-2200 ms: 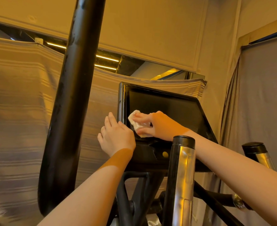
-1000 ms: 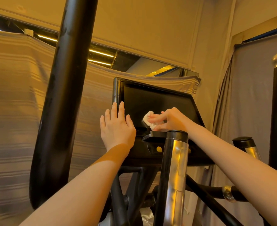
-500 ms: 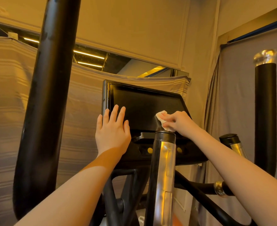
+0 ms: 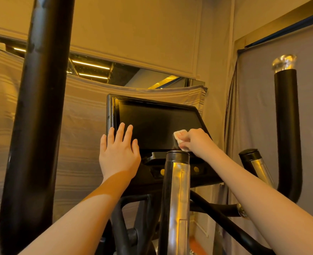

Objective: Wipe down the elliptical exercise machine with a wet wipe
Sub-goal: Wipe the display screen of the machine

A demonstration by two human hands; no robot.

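Observation:
The elliptical's black console screen faces me at centre, tilted back. My right hand grips a crumpled white wet wipe and presses it on the screen's lower right corner. My left hand lies flat with straight fingers on the screen's lower left corner and frame. Below the screen sits a black ledge with two small yellow buttons.
A thick black handlebar rises close on the left. A chrome grip post stands in front of the console. Another chrome post and a black handlebar with a shiny cap stand at right. Draped sheets cover the walls behind.
My right hand has slid the wipe from the screen's lower left across to its lower right. My left hand has shifted up onto the screen's left corner, fingers spread.

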